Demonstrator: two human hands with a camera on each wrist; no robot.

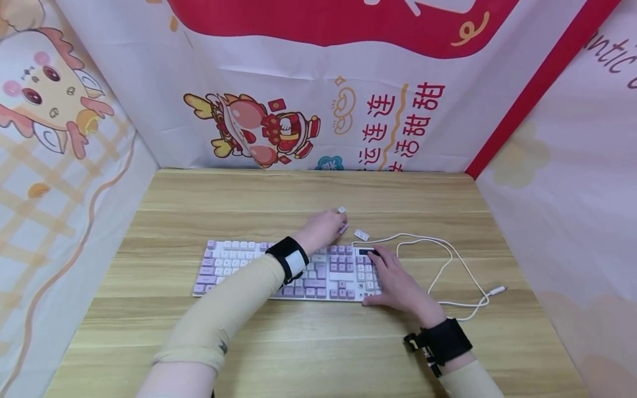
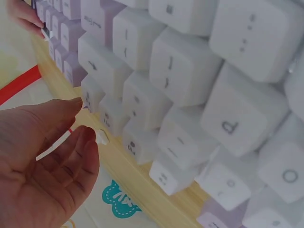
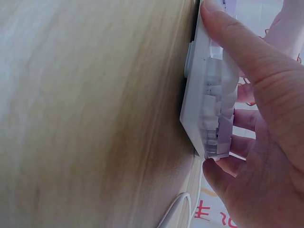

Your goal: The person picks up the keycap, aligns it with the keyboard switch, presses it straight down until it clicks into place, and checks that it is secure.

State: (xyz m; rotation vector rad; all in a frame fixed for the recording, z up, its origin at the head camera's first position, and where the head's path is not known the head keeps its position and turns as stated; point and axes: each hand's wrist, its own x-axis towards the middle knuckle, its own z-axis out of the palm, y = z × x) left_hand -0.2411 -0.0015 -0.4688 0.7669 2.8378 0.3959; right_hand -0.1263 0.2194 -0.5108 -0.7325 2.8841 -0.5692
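Observation:
A white and lilac keyboard [image 1: 239, 271] lies on the wooden table. My left hand [image 1: 320, 229] reaches across it to the table behind, fingers loosely bent. Beside its fingertips are a small white keycap [image 1: 341, 210] and a lilac keycap [image 1: 343, 228]; the left wrist view shows a gap between thumb and fingers. A pale keycap piece [image 1: 361, 235] lies just to the right. My right hand [image 1: 395, 282] grips the keyboard's right end, thumb at the front edge, fingers toward the back. Clear key switches [image 3: 213, 76] show at that end in the right wrist view.
A white cable [image 1: 450, 249] loops over the table to the right of the keyboard, its plug [image 1: 497, 290] farther right. Printed cloth walls [image 1: 298, 72] enclose the table at the back and sides. Bare wooden tabletop [image 1: 318, 342] extends in front of the keyboard.

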